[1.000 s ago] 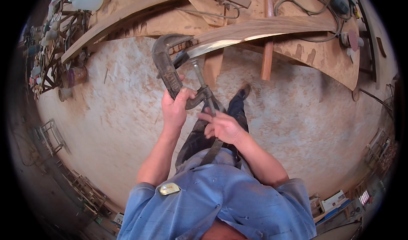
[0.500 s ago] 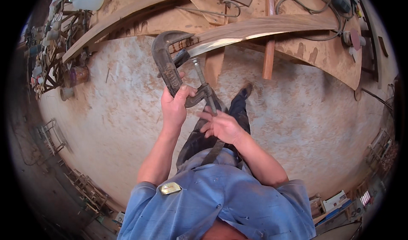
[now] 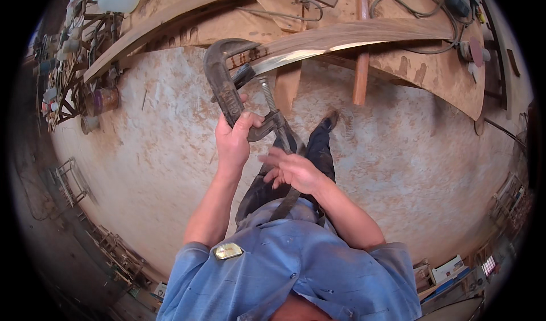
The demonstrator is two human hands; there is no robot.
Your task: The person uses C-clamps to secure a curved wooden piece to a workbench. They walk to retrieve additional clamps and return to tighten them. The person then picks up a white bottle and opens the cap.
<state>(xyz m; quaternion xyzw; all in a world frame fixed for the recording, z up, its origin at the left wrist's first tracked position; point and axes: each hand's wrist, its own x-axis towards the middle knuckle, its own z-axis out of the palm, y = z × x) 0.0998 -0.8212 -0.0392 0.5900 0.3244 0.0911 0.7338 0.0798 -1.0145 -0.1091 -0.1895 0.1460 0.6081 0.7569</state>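
Observation:
My left hand (image 3: 232,138) is closed around the lower part of a big dark metal C-clamp (image 3: 219,73). The clamp's upper jaw lies over the left end of a long curved wooden board (image 3: 347,38). A short dark piece (image 3: 244,75) sits inside the clamp's frame by that end; its kind is unclear. The threaded screw (image 3: 269,98) points up, with a visible gap between its tip and the board. Just below the screw's lower end is my right hand (image 3: 298,173), fingers apart and slightly blurred, apparently holding nothing.
A hammer (image 3: 361,65) lies across the bench with its wooden handle overhanging the edge. Behind are another curved timber (image 3: 162,22), a looped metal rod (image 3: 313,15) and a coiled cable (image 3: 398,5). A cluttered rack with a white jug (image 3: 116,0) stands left.
My right hand's fingers have shifted slightly left and down, away from the screw's lower end. My left hand and the clamp have barely moved.

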